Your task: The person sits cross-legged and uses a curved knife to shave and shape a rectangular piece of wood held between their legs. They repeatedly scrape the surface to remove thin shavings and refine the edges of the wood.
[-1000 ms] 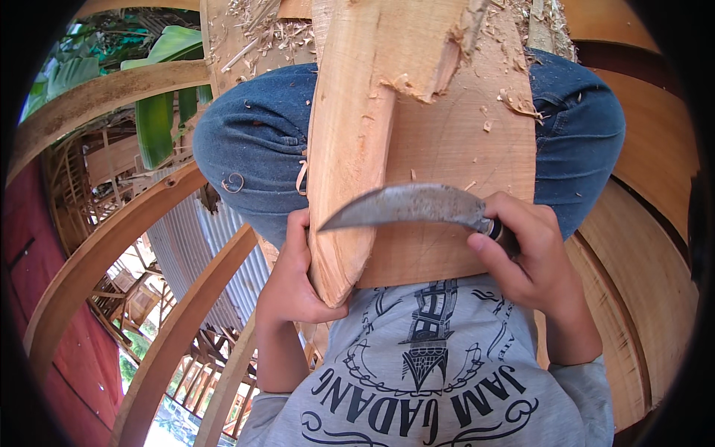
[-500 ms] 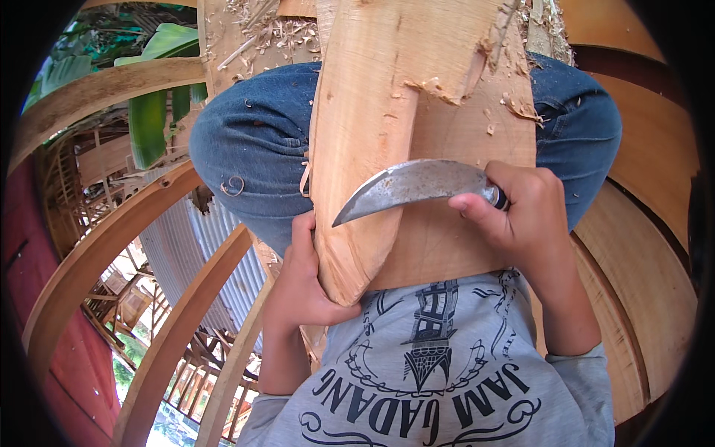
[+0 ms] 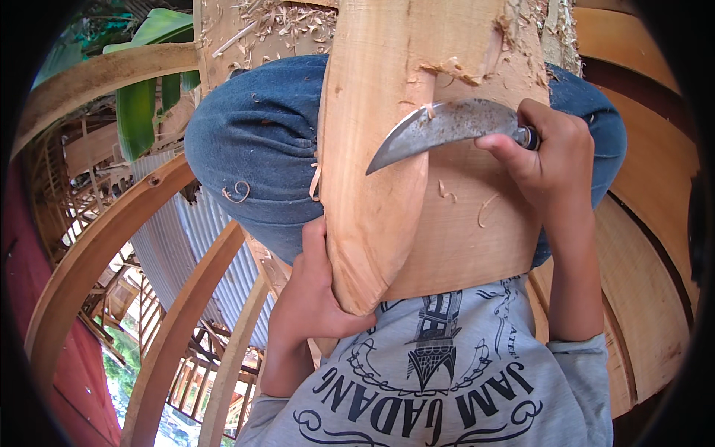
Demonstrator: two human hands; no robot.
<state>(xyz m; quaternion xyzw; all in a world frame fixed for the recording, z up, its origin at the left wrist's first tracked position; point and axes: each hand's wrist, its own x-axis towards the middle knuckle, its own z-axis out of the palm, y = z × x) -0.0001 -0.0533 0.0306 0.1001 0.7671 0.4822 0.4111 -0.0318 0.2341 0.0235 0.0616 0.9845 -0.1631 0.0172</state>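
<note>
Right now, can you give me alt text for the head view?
The right hand holds a curved knife across a light wooden piece, whose tapered near end the left hand grips. Beneath it, a wooden board shows between denim-clad knees.

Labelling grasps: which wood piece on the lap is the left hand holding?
The tapered wood piece lying over the wide board: the left hand holds its near end; no hand grips the board.
</note>
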